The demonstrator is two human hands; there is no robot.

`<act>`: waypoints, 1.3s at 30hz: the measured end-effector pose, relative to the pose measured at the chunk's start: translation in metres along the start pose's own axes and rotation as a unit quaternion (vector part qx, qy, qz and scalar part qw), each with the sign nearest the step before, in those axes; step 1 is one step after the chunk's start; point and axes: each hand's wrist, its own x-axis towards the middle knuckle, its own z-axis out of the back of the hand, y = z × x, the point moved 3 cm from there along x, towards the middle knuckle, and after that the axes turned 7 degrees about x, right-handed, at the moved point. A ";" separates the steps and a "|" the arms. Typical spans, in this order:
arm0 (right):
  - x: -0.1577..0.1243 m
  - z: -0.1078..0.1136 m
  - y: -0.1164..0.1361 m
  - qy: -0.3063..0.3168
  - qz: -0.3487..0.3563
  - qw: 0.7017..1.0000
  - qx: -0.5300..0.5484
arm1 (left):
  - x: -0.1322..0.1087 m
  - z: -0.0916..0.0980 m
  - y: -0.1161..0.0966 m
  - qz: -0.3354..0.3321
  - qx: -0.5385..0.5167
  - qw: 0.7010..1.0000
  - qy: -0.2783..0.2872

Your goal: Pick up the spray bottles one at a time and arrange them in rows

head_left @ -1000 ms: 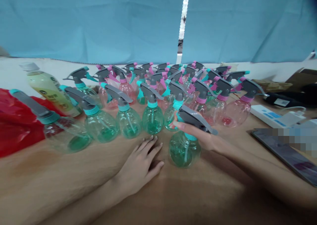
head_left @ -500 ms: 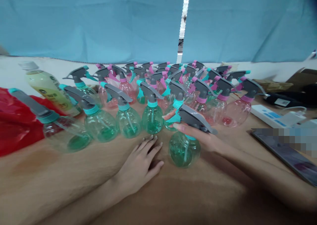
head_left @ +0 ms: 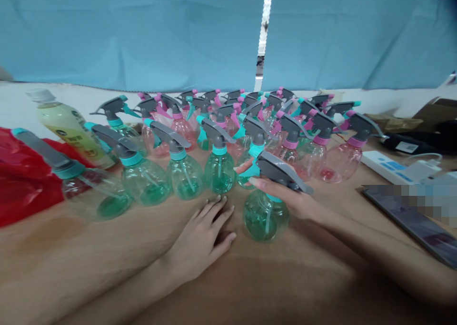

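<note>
My right hand (head_left: 285,194) is closed around the neck and trigger of a green spray bottle (head_left: 266,218) with a grey and turquoise spray head. The bottle stands upright in front of the others, its thin tube showing through the clear body. Flat on the table to its left lies my left hand (head_left: 203,237), fingers spread and holding nothing. Just beyond those fingertips stand another green spray bottle (head_left: 220,172) and a second one (head_left: 184,179) beside it. Behind the right hand, one more green bottle is partly hidden.
Rows of pink spray bottles (head_left: 342,160) and green ones fill the back of the table (head_left: 143,258). On the left are a red plastic bag (head_left: 32,187) and a drink bottle (head_left: 71,125). A power strip (head_left: 385,167) and a phone (head_left: 410,225) lie at right.
</note>
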 end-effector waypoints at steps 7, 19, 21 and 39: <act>0.000 -0.001 0.002 -0.003 -0.004 1.000 0.002 | 0.000 0.000 0.000 0.000 0.000 1.000 -0.001; 0.001 -0.001 0.003 0.001 0.000 1.000 0.012 | 0.000 -0.001 0.000 0.001 0.008 1.000 0.006; 0.001 -0.001 0.003 0.003 0.003 1.000 0.010 | 0.000 -0.001 0.001 0.001 0.007 1.000 0.005; 0.000 0.000 0.001 -0.013 0.010 1.000 -0.024 | 0.000 -0.002 0.001 -0.007 0.013 1.000 -0.007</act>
